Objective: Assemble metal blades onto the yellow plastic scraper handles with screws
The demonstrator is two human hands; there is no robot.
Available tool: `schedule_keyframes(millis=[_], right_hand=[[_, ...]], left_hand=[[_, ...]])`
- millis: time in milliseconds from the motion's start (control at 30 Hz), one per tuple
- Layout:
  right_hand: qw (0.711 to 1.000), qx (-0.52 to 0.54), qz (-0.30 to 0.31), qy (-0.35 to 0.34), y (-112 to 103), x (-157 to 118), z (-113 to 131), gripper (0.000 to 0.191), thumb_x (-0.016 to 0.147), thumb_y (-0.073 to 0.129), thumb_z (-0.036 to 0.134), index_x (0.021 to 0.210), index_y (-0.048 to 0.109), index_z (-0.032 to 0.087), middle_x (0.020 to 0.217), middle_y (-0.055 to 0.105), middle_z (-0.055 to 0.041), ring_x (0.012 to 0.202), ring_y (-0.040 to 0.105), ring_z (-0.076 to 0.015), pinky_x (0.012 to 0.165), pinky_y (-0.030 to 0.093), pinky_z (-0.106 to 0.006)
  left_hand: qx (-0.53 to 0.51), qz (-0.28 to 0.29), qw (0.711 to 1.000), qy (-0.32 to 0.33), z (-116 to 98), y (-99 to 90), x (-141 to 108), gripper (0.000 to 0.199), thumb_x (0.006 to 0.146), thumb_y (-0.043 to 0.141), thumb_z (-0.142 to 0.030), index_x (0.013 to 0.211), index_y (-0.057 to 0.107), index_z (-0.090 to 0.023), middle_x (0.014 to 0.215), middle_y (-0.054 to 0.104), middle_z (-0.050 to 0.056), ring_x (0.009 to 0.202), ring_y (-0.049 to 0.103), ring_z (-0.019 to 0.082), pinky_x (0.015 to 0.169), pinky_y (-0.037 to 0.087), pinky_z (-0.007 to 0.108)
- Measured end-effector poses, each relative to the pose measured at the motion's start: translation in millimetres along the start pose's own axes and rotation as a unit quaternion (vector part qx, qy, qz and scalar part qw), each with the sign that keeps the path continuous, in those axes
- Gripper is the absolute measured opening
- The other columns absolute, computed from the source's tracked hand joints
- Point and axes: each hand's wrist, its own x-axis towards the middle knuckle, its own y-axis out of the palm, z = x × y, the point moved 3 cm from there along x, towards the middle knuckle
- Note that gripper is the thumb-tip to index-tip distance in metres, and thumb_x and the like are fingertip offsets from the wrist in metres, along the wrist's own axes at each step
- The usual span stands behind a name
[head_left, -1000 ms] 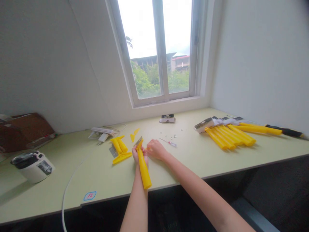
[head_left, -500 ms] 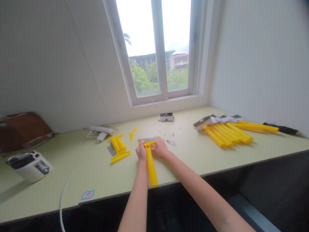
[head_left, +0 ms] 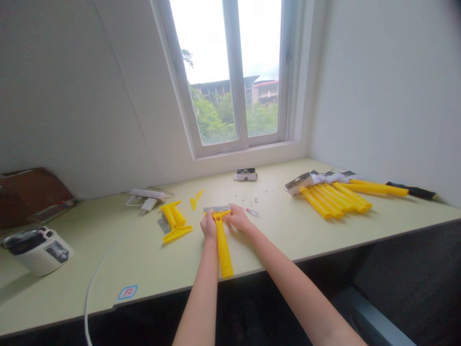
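A yellow scraper [head_left: 224, 252] lies on the table with its handle toward the front edge. Its head faces away from me, with a flat grey metal blade [head_left: 217, 209] along the far side. My left hand [head_left: 208, 225] is closed around the left end of the head. At the right end, my right hand [head_left: 238, 217] pinches the head near the blade; some of its fingertips are hidden. Just beyond my right hand lies a small screwdriver [head_left: 253, 212] with a clear and red handle. Several tiny metal pieces [head_left: 255, 200] are scattered past it.
Yellow scraper parts [head_left: 175, 222] lie at left, with small yellow pieces [head_left: 195, 199] behind them. A small box [head_left: 246, 175] stands near the window. Several yellow-handled scrapers [head_left: 333, 202] are piled at right. A power strip [head_left: 147, 195], white cable [head_left: 94, 283] and mug [head_left: 42, 252] occupy the left.
The view has shifted slightly. Both hands keep hold of the scraper's head in nearly the same place; the right fingers have moved slightly at the blade's end.
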Motion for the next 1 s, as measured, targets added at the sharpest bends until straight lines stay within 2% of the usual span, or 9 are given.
schedule_keyframes(millis=[100,200,267,333,467,600,700,833,1000], right_hand=[[0.994,0.037,-0.103,0.024,-15.8,6.4,-3.7,0.016,0.061,0.051,0.009,0.072,0.059,0.017,0.077,0.063,-0.0033,0.075,0.056,-0.0162,0.071,0.041,-0.028],[0.962,0.182,-0.175,0.103,-28.6,11.4,-10.5,0.009,0.066,0.052,0.018,0.073,0.058,0.017,0.076,0.062,-0.0049,0.073,0.058,-0.0173,0.070,0.043,-0.030],[0.929,0.302,-0.160,0.143,-30.5,11.7,-12.0,0.013,0.068,0.055,0.028,0.074,0.057,0.017,0.075,0.061,-0.0047,0.069,0.058,-0.0167,0.066,0.044,-0.030],[0.911,0.370,-0.108,0.147,-28.4,9.4,-8.3,0.019,0.066,0.059,0.034,0.073,0.058,0.017,0.076,0.061,-0.0047,0.073,0.057,-0.0163,0.068,0.044,-0.029],[0.897,0.415,0.017,0.148,-16.0,-0.1,2.7,0.022,0.061,0.067,0.035,0.070,0.058,0.018,0.083,0.061,-0.0035,0.085,0.056,-0.0159,0.075,0.043,-0.029],[0.868,0.464,0.074,0.156,-6.0,-8.3,10.7,0.024,0.061,0.068,0.034,0.071,0.053,0.018,0.080,0.059,-0.0017,0.077,0.059,-0.0151,0.072,0.047,-0.032],[0.875,0.454,0.078,0.148,-5.8,-11.2,13.9,0.025,0.061,0.070,0.031,0.071,0.051,0.018,0.075,0.060,-0.0021,0.070,0.061,-0.0156,0.068,0.050,-0.033],[0.898,0.418,0.039,0.132,-8.2,-11.2,12.9,0.025,0.058,0.071,0.029,0.067,0.052,0.016,0.067,0.061,-0.0022,0.064,0.062,-0.0158,0.061,0.051,-0.030],[0.899,0.415,0.015,0.138,-6.2,-9.6,9.8,0.021,0.058,0.071,0.025,0.063,0.052,0.016,0.062,0.059,-0.0006,0.059,0.061,-0.0141,0.064,0.052,-0.031]], left_hand=[[0.042,0.010,0.999,0.002,-2.2,1.0,-4.1,0.023,0.063,0.049,-0.033,0.055,0.056,-0.012,0.040,0.054,0.002,0.038,0.051,0.014,0.043,0.039,0.025],[0.060,-0.003,0.998,0.011,-4.7,0.8,-7.7,0.025,0.063,0.049,-0.034,0.055,0.056,-0.012,0.038,0.055,0.004,0.036,0.052,0.015,0.041,0.038,0.024],[0.063,-0.019,0.998,0.020,-5.2,-0.3,-8.0,0.025,0.063,0.049,-0.034,0.055,0.056,-0.012,0.039,0.055,0.004,0.037,0.052,0.015,0.042,0.039,0.024],[0.070,-0.037,0.996,0.032,-4.6,-2.0,-6.5,0.026,0.064,0.048,-0.035,0.054,0.056,-0.012,0.040,0.056,0.004,0.037,0.053,0.015,0.042,0.040,0.025],[0.092,-0.066,0.992,0.053,-2.4,-5.8,-2.0,0.028,0.065,0.047,-0.037,0.053,0.056,-0.013,0.041,0.056,0.004,0.038,0.053,0.016,0.044,0.042,0.027],[0.102,-0.064,0.990,0.078,-2.7,-5.9,-1.8,0.027,0.065,0.048,-0.037,0.053,0.056,-0.014,0.046,0.058,0.004,0.043,0.055,0.016,0.047,0.043,0.027],[0.100,-0.047,0.991,0.081,-2.3,-3.4,-3.8,0.025,0.063,0.050,-0.037,0.054,0.056,-0.014,0.047,0.058,0.003,0.044,0.056,0.016,0.047,0.043,0.026],[0.103,-0.015,0.993,0.064,0.8,0.1,-4.4,0.027,0.063,0.049,-0.038,0.056,0.056,-0.013,0.045,0.057,0.003,0.041,0.054,0.015,0.046,0.042,0.027],[0.113,-0.007,0.992,0.054,4.3,0.3,-2.3,0.028,0.062,0.050,-0.039,0.056,0.057,-0.012,0.043,0.056,0.003,0.039,0.054,0.016,0.045,0.041,0.028]])
